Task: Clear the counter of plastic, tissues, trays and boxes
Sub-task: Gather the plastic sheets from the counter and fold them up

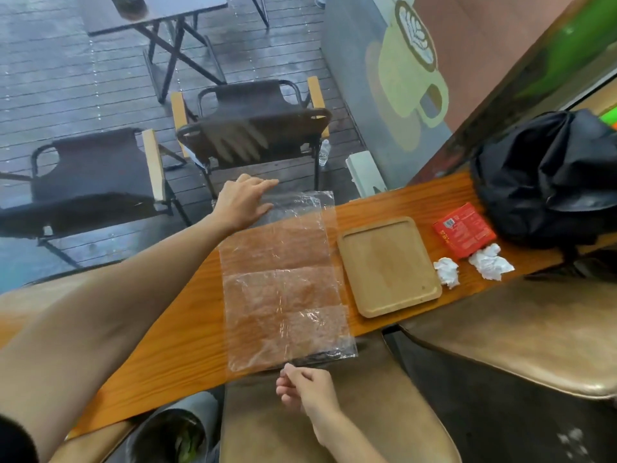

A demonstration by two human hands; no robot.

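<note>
A clear plastic sheet [283,282] lies flat across the narrow orange wooden counter [173,372]. My left hand [242,202] rests on its far left corner, fingers spread and flat. My right hand [305,390] pinches the sheet's near edge between thumb and fingers. To the right of the sheet sits an empty wooden tray [389,265]. Beyond it lie two crumpled white tissues [446,271] [489,261] and a red box [464,229].
A black backpack [547,182] sits at the counter's far right end. Brown padded stools [521,332] stand under the near edge, and a bin [173,436] is on the floor below. A window runs along the far side, with chairs outside.
</note>
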